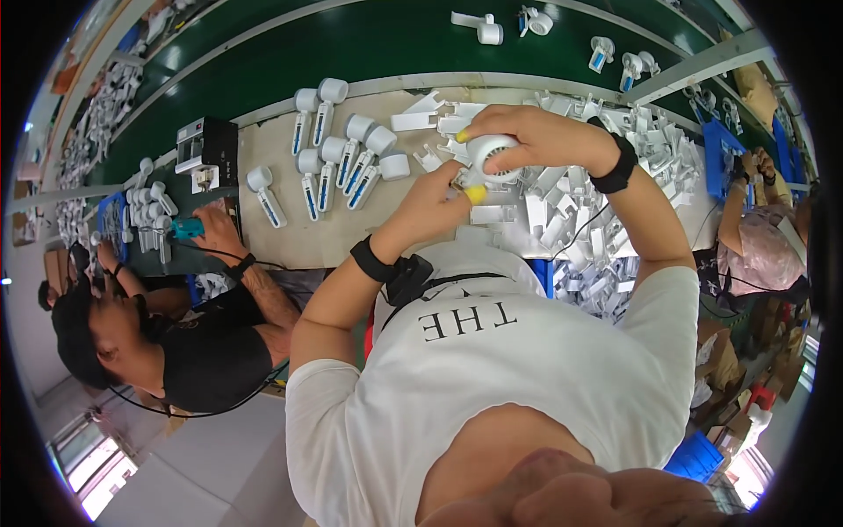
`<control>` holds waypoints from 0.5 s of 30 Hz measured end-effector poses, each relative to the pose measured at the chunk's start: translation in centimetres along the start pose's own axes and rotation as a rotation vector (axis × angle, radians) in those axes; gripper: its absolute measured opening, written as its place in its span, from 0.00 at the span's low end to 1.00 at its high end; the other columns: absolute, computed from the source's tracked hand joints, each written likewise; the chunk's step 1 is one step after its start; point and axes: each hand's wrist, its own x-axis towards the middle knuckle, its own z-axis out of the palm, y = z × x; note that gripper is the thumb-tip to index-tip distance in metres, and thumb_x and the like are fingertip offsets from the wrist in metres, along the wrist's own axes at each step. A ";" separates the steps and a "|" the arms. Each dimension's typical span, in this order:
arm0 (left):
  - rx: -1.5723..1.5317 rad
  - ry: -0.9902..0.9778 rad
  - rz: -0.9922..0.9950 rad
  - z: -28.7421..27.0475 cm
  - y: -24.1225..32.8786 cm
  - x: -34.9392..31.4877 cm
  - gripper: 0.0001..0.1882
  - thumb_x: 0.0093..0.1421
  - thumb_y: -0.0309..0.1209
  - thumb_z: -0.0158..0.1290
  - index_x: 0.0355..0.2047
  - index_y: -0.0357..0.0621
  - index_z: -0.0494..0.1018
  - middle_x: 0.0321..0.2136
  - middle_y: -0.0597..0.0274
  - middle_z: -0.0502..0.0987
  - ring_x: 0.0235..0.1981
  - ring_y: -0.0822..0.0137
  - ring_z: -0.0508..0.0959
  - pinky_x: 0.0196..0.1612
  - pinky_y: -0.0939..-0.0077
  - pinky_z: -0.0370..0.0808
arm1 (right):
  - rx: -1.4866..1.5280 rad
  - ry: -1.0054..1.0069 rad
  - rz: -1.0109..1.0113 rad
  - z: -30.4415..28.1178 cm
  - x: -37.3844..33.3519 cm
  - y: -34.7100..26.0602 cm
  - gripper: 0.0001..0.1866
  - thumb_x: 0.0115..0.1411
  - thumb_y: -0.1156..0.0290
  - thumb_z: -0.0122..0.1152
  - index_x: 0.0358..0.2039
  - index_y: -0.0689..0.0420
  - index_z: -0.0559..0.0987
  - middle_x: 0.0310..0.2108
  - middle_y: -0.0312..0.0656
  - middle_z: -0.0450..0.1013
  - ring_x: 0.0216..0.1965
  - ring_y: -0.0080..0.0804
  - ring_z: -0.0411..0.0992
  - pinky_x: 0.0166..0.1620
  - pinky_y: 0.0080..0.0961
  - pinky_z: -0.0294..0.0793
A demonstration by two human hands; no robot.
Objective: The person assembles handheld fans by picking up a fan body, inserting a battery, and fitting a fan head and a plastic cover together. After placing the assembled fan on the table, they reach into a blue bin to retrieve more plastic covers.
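Over the bench, both my hands hold a white handheld fan head with a round slatted grille. My right hand curls over its top and right side, thumb against the grille. From below left, my left hand pinches the narrow part under the head; whether a separate small piece is between those fingers cannot be made out. Some fingertips wear yellow covers. Close by lie white plastic handle shells in a loose pile. To the left, several white fans with blue-striped handles lie in a cluster.
A green conveyor belt beyond the bench carries more fans. A black device stands left, near a co-worker's hand with a teal tool. Another person works at right beside a blue bin. A thin cable crosses the shells.
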 end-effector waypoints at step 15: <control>-0.961 0.186 -0.030 -1.8 -3.7 0.8 0.14 0.58 0.31 0.44 0.43 0.38 0.68 0.36 0.58 0.75 0.34 0.73 0.74 0.33 0.83 0.70 | -0.678 0.179 0.296 15.9 -0.9 16.6 0.18 0.41 0.75 0.55 0.36 0.55 0.71 0.35 0.43 0.69 0.39 0.39 0.66 0.38 0.38 0.66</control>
